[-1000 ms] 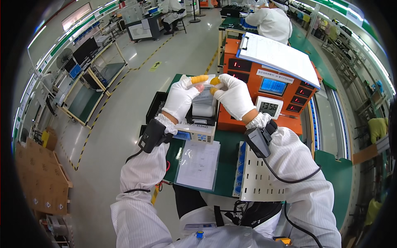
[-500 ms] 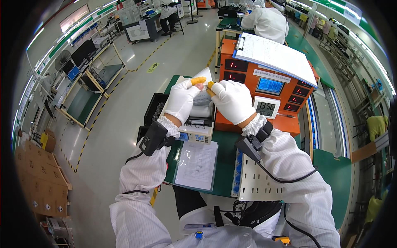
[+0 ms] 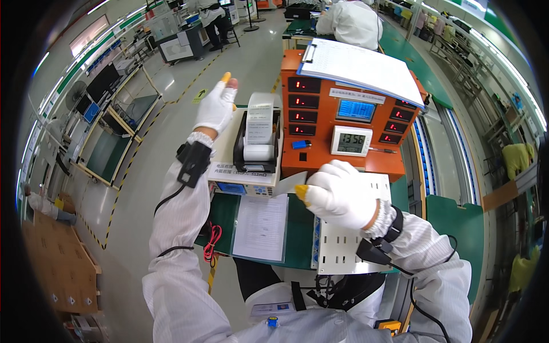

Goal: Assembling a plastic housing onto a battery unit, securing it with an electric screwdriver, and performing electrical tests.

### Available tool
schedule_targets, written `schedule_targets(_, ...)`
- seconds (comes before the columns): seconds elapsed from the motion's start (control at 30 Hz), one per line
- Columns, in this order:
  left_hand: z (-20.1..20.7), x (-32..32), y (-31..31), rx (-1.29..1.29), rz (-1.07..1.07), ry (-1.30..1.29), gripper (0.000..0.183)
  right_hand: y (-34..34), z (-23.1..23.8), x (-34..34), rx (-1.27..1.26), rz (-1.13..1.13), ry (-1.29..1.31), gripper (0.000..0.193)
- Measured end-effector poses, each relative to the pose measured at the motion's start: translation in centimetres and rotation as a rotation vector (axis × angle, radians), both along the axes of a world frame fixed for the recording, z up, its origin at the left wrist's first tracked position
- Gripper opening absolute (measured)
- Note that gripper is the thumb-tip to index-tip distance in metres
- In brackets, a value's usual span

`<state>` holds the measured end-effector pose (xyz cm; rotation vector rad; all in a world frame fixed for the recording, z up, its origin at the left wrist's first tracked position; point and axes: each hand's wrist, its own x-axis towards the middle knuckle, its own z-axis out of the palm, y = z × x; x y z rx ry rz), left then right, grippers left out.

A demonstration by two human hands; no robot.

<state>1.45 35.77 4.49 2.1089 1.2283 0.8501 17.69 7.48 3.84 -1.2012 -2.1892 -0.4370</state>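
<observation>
My right hand (image 3: 343, 194), in a white glove with yellow finger cots, is closed in a pinch on a small white label (image 3: 290, 184). It hangs over the front right corner of the white bench meter (image 3: 254, 186). To the left, my left hand (image 3: 216, 110), gloved alike, is raised beside the meter with its fingers stretched out and nothing visible in them. On top of the meter stands a black label printer (image 3: 275, 134), its printed label strip (image 3: 260, 117) rising above a white roll (image 3: 258, 152).
An orange instrument box (image 3: 320, 154) carries red displays, a clipboard (image 3: 360, 71) and a white digital clock (image 3: 350, 140). In front lie a printed sheet (image 3: 260, 228), red leads (image 3: 212, 243) and a slotted white plate (image 3: 343, 246). A co-worker (image 3: 351, 26) sits beyond.
My hands have parted from the label strip. The right came down and toward me with a label; the left moved left. The printer is now uncovered, and the view has shifted.
</observation>
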Motion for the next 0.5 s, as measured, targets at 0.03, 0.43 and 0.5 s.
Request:
schedule_targets(0.03,0.1,0.3,-0.8,-0.048,-0.060,-0.163,0.062,-1.2,-0.3,1.0,-0.013,-0.041,0.054,0.020)
schedule_targets(0.43,-4.3,3.3,-22.4,-0.467,-0.633,-0.127,0.027,-9.5,-1.7,7.5,-0.612,-0.364,1.170,0.010)
schedule_targets(0.5,-5.3,4.2,-24.9,-0.547,-0.622,-0.170,0.027,-10.3,-2.5,7.9,-0.658,-0.343,1.276,0.013)
